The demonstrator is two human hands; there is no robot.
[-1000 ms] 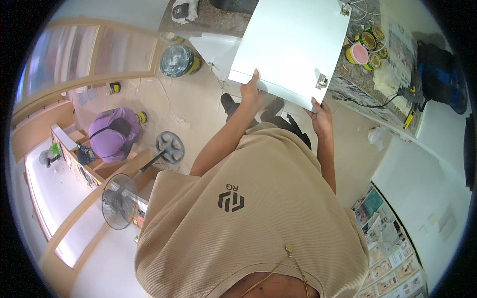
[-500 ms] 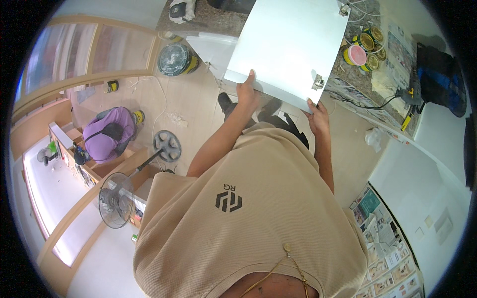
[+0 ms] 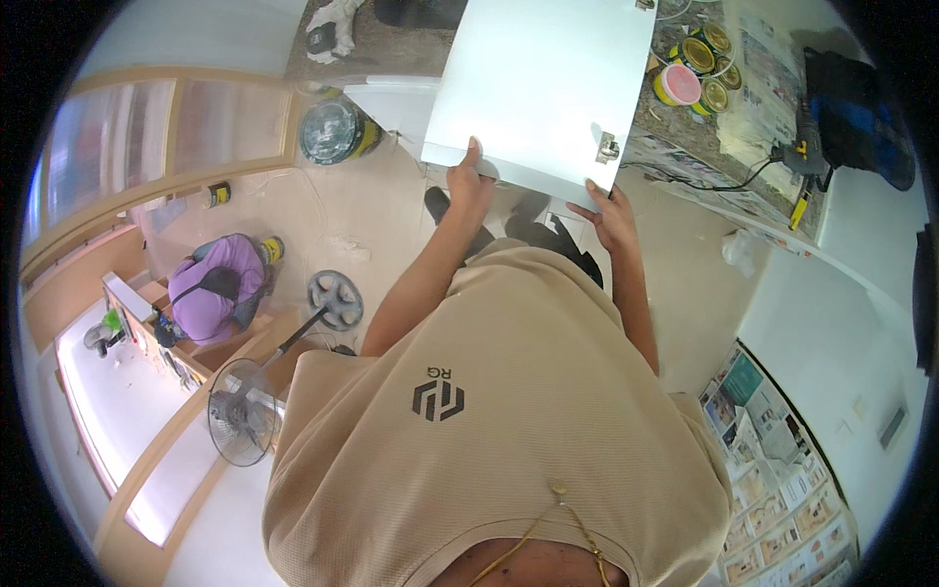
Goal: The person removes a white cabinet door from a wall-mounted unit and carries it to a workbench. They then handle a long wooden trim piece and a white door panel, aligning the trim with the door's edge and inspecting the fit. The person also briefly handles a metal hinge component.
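Note:
A white cabinet door (image 3: pixel 543 88) with metal hinges along its right side lies over the worktop, its near edge towards me. My left hand (image 3: pixel 469 186) grips that edge near the left corner, thumb on top and fingers underneath. At the near right corner, my right hand (image 3: pixel 611 217) holds the edge with one digit on top and others below. One metal hinge (image 3: pixel 607 148) sits just beyond my right hand. The door's far end runs out of the picture.
Several paint tins and a pink-topped tub (image 3: pixel 678 85) stand on the speckled counter (image 3: pixel 650 117) to the right. Left of the door is a large bucket (image 3: pixel 333 130). A person in purple (image 3: pixel 220 289) crouches at the left, near a pedestal fan (image 3: pixel 243 411).
The door and both my hands appear shifted slightly left, along with the surrounding scene. My right hand's fingers have spread a little at the corner.

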